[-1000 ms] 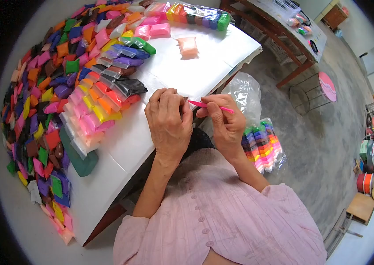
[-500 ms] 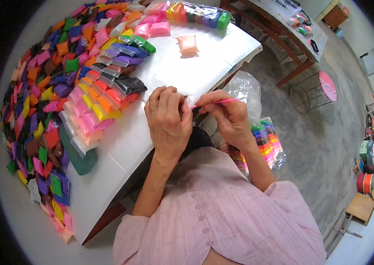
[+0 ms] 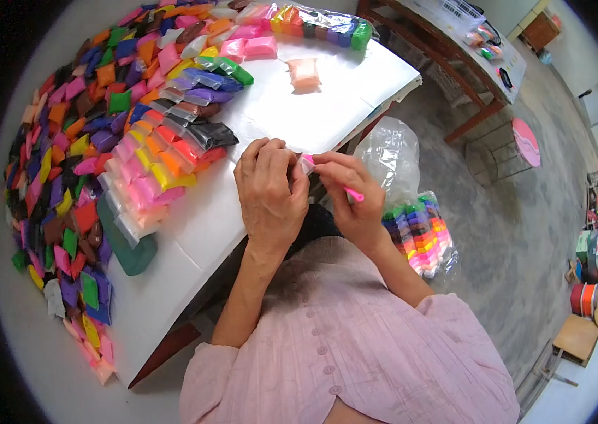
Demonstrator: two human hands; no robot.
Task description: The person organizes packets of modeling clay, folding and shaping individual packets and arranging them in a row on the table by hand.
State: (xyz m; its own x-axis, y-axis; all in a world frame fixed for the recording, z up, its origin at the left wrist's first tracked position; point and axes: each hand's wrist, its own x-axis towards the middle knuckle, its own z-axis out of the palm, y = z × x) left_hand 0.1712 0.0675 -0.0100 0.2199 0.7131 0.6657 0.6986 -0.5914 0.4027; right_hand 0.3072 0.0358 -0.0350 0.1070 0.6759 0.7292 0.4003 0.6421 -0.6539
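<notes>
Close together at the table's near edge are both my hands. My left hand point(image 3: 270, 187) is closed, its fingers curled beside what looks like a small clear plastic piece point(image 3: 305, 168) at the fingertips, mostly hidden. My right hand point(image 3: 355, 201) is closed around a thin pink stick point(image 3: 354, 193); one end pokes out under the fingers, and pink shows at the fingertips too. Left of my hands lie rows of coloured packets in clear film, including a black packet point(image 3: 210, 134). A peach packet point(image 3: 304, 73) rests alone farther back on the white table point(image 3: 203, 244).
A big spread of coloured packets point(image 3: 66, 169) covers the table's left side, with a dark green flat piece point(image 3: 136, 256) beside the rows. A filled clear bag point(image 3: 422, 237) stands low at my right. Beyond are a pink-topped stool point(image 3: 525, 143) and another table point(image 3: 447, 49).
My right hand has turned, so the pink stick now points down toward me instead of rightward. Pink now shows between the fingertips. The left hand has barely moved.
</notes>
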